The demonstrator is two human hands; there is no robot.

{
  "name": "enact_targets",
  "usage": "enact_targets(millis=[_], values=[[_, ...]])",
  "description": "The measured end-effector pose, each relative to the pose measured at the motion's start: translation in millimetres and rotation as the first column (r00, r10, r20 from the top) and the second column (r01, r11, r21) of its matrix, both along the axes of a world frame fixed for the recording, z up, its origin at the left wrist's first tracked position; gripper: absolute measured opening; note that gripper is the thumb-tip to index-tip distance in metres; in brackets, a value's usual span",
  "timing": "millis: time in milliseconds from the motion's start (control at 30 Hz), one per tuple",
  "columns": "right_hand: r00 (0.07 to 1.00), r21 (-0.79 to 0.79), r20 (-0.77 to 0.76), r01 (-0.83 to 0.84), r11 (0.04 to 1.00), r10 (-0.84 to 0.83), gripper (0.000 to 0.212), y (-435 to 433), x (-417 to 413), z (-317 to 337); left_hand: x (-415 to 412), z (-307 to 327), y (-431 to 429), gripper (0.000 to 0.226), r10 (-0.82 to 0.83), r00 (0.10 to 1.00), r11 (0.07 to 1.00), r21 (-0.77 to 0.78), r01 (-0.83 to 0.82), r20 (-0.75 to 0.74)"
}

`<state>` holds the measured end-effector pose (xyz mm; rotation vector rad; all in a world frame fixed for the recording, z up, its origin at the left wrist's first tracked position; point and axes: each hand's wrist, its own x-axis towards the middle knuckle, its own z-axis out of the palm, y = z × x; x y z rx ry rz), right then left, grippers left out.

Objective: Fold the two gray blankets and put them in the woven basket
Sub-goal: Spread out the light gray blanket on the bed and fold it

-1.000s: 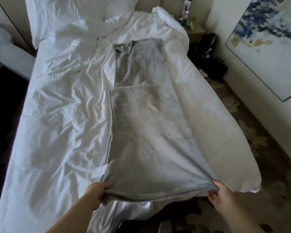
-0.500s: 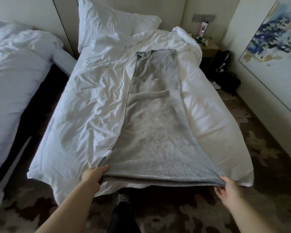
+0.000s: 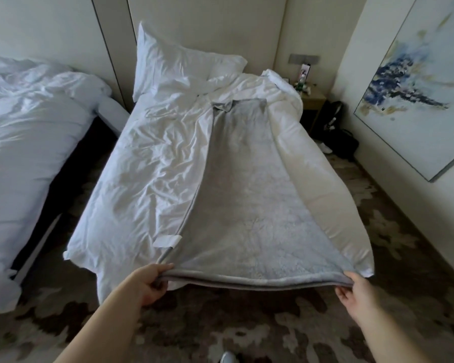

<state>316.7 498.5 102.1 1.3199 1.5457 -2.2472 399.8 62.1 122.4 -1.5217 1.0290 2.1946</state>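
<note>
Gray blanket lying lengthwise along bed, near edge lifting. Left hand and right hand, well apart, pinching near corners. Fabric looking soft, limp, light; corner grips probably keeping edge taut. Basket not showing.

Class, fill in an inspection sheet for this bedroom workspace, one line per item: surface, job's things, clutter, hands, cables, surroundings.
Surface: white bed, covers rumpled, pillow at its head.
Job's things: gray blanket lies lengthwise on the bed, near edge lifted, two layers showing there.
Clutter: small items on the nightstand; dark bag on the floor beside it.
Grippers: left hand grips the blanket's near left corner, right hand its near right corner.
Cables: nothing seen.
Surroundings: second bed to the left, painting on the right wall, patterned carpet.
</note>
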Motion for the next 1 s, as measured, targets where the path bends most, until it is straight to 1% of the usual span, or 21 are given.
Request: enact_targets(millis=[67, 133, 200, 267, 367, 467, 533, 667, 733, 767, 800, 933, 1000], values=[[0.999, 0.003, -0.043, 0.017, 1.000, -0.017, 0.021, 7, 14, 12, 9, 10, -3, 0.031, 0.101, 0.992, 0.993, -0.054, -0.105, -0.075], [0.993, -0.004, -0.114, 0.027, 1.000, -0.027, 0.012, 13, 28, 21, 18, 18, -3, 0.023, 0.237, 0.949, 0.964, -0.067, -0.256, -0.209], [0.989, -0.005, -0.148, 0.024, 1.000, -0.024, 0.009, 15, 43, 26, 31, 23, 1, 0.013, 0.320, 0.899, 0.934, -0.057, -0.351, -0.298], [0.991, -0.007, -0.135, 0.023, 1.000, -0.024, 0.009, 14, 62, 26, 47, 19, 6, 0.012, 0.356, 0.885, 0.917, -0.072, -0.393, -0.300], [0.996, -0.031, -0.086, 0.016, 0.999, -0.019, 0.011, 9, 86, 19, 69, 7, 13, 0.012, 0.363, 0.894, 0.912, -0.097, -0.399, -0.263], [0.998, -0.060, -0.054, 0.034, 0.998, -0.037, 0.011, 9, 103, 11, 84, -6, 18, 0.012, 0.396, 0.890, 0.904, -0.072, -0.421, -0.227], [0.997, -0.087, -0.042, 0.059, 0.994, -0.063, 0.008, 12, 113, 6, 91, -12, 21, 0.011, 0.426, 0.879, 0.897, -0.027, -0.441, -0.216], [0.992, -0.164, -0.045, 0.113, 0.980, -0.122, 0.005, 12, 119, -1, 89, -14, 31, 0.013, 0.521, 0.834, 0.852, 0.163, -0.497, -0.180], [0.987, -0.204, -0.060, 0.137, 0.969, -0.152, 0.005, 9, 112, -1, 81, -10, 35, 0.011, 0.531, 0.828, 0.837, 0.265, -0.479, -0.182], [0.983, -0.226, -0.072, 0.150, 0.962, -0.170, 0.005, 7, 105, 0, 75, -8, 36, 0.008, 0.534, 0.822, 0.830, 0.306, -0.466, -0.197], [0.978, -0.248, -0.087, 0.161, 0.955, -0.188, 0.006, 5, 98, 2, 68, -5, 37, 0.010, 0.543, 0.811, 0.822, 0.338, -0.459, -0.220], [0.966, -0.323, -0.124, 0.179, 0.929, -0.229, 0.014, -1, 52, 5, 28, 3, 30, 0.035, 0.608, 0.722, 0.776, 0.439, -0.453, -0.329], [0.960, -0.347, -0.127, 0.194, 0.917, -0.251, 0.022, -4, 20, 5, -2, 0, 26, 0.045, 0.625, 0.694, 0.766, 0.453, -0.457, -0.358]])
